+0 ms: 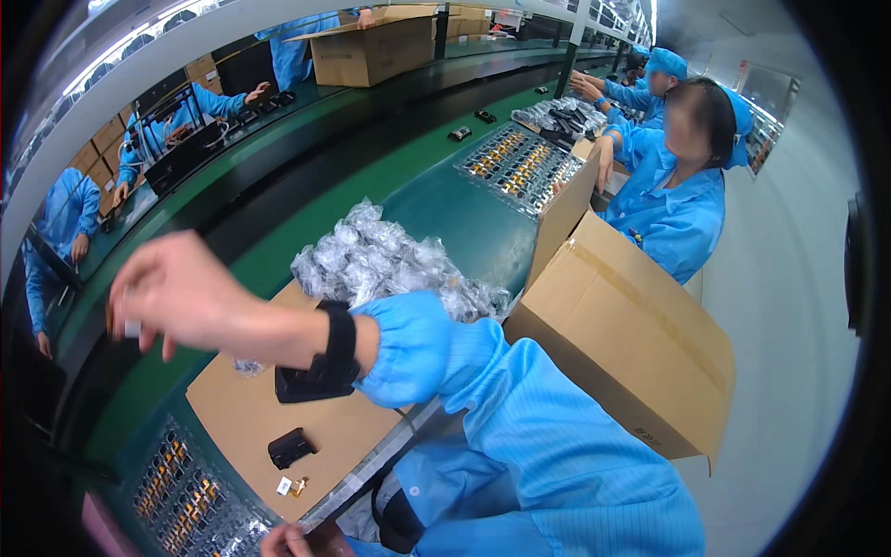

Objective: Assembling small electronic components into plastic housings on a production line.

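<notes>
My right hand [186,292] reaches far left over the bench, a dark band and black box-shaped unit [316,381] at its wrist. Its fingers are curled round a small white piece [133,330], mostly hidden. At the lower edge my left hand [288,541] shows only in part, fingers bent together beside a clear tray [200,506] of small black and orange parts; what they hold, if anything, is hidden. On the cardboard sheet [362,446] between my hands lie a black plastic housing [291,447] and a small white and gold flex part [293,486].
Plastic-wrapped pieces [371,255] are heaped beyond my forearm. An open cardboard box [631,334] stands at my right, close to a co-worker in blue [673,200]. Another parts tray [520,167] lies farther along the bench. A dark conveyor belt [269,190] runs behind, with people across it.
</notes>
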Tool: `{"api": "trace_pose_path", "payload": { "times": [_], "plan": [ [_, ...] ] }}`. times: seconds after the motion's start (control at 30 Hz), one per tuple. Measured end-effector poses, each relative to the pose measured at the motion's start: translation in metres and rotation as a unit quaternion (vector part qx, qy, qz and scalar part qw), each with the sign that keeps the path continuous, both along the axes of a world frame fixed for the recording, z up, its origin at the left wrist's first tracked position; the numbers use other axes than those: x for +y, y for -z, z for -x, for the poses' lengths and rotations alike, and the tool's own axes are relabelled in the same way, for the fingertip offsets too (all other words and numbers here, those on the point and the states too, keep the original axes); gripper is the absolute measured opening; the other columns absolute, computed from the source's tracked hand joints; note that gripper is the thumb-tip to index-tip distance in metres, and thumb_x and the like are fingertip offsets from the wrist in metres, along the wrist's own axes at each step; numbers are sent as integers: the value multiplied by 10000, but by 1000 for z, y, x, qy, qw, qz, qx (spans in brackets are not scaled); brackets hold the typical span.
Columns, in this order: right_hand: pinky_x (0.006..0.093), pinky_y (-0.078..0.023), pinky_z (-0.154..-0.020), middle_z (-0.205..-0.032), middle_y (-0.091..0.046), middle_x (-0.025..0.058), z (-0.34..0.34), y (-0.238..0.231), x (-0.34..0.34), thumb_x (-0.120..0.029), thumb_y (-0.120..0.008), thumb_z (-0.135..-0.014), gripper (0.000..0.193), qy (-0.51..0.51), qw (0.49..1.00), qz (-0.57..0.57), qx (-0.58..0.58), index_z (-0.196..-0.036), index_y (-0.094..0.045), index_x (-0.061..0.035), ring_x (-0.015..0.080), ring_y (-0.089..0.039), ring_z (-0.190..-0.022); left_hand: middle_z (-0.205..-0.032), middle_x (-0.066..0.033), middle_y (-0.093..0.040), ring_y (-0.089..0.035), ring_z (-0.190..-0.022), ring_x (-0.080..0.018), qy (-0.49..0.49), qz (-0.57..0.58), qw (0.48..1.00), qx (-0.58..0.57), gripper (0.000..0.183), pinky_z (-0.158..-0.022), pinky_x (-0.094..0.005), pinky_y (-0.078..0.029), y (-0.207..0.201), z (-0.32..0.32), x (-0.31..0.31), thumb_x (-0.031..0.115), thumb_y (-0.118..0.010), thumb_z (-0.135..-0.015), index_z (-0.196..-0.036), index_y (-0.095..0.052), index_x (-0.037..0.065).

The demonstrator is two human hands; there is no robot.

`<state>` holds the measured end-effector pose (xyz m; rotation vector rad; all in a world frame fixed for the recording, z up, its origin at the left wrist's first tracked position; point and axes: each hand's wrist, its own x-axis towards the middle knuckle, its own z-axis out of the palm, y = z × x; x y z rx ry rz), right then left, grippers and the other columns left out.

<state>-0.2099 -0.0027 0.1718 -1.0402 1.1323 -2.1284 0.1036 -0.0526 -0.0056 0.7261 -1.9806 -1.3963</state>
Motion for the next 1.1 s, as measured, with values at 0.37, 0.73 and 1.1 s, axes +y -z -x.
{"api": "trace_pose_path", "payload": {
  "times": [0.37, 0.73, 1.1],
  "plan": [
    [259, -499, -475, -731, -692, 133, -87, 44, -13, 18, -565, -831, 98, -247, 967, -68, 9, -854, -614, 100, 137, -647, -567, -1238, -197, -579, -590, -1066, -249, -107, 29, 954, 280, 383, -934, -332, -482, -71, 72, -12, 87, -581, -978, -1312, -496, -80],
    [230, -508, -604, -903, -699, 68, -72, 29, -6, -119, -691, -857, 145, -143, 971, -92, 165, -947, -720, -10, 100, -642, -791, -1041, -143, -639, -636, -881, -167, -123, 113, 956, 243, 242, -757, -275, -526, -62, 70, -39, 52, -630, -916, -1131, -561, -33],
    [226, -470, -548, -811, -711, 52, 35, -139, -38, -97, -728, -839, 151, 63, 968, -5, 243, -958, -753, -7, 78, -570, -604, -969, -156, -690, -655, -829, -171, -126, 9, 966, 224, 527, -752, -277, -519, -112, 76, -54, 76, -655, -870, -1342, -446, -30]
  ]
}}
